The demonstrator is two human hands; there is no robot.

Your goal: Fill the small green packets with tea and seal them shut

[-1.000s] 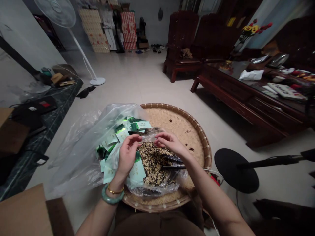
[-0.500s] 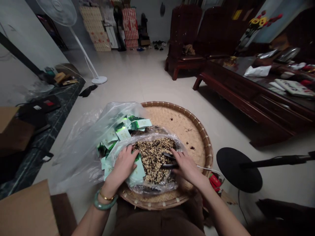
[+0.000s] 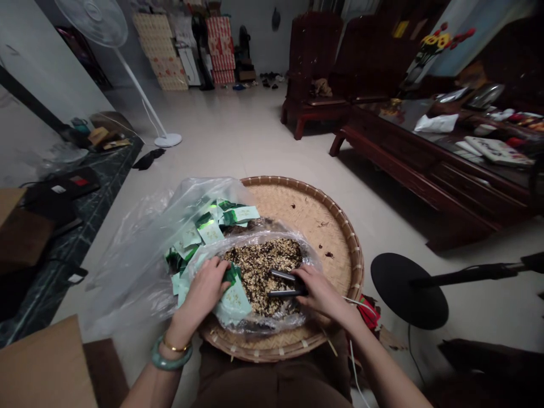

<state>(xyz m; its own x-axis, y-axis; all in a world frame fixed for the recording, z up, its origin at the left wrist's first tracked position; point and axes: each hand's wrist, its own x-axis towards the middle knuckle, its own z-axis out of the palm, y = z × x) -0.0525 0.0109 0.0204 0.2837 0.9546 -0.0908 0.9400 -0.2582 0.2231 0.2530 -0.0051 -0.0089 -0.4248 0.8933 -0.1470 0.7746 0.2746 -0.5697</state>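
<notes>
My right hand [image 3: 318, 292] grips a black, corded hair straightener [image 3: 284, 293], its two jaws spread apart and pointing left. Beneath the jaws, a clear plastic bag [image 3: 272, 324] is full of a loose dark and pale-yellow dry mix [image 3: 255, 260]. My left hand [image 3: 207, 286] has its fingers curled at the upper left edge of a light-green packet [image 3: 233, 300] with a dark-green end, which rests over the bag's left side. More such packets [image 3: 210, 231] lie heaped beyond that hand, partly under a big clear plastic bag [image 3: 140, 272].
A round woven bamboo tray [image 3: 359, 243] carries the bags, with dark scraps scattered on it. To the right stand a black round stand base [image 3: 408, 292] and a dark wooden table [image 3: 420, 170]. A cardboard box [image 3: 46, 362] is at lower left; a white fan [image 3: 168, 140] stands farther off.
The hair straightener has shifted left over the mix, and its jaws show more fully. My left hand's fingers have drawn back slightly left on the packet. The view has shifted a little.
</notes>
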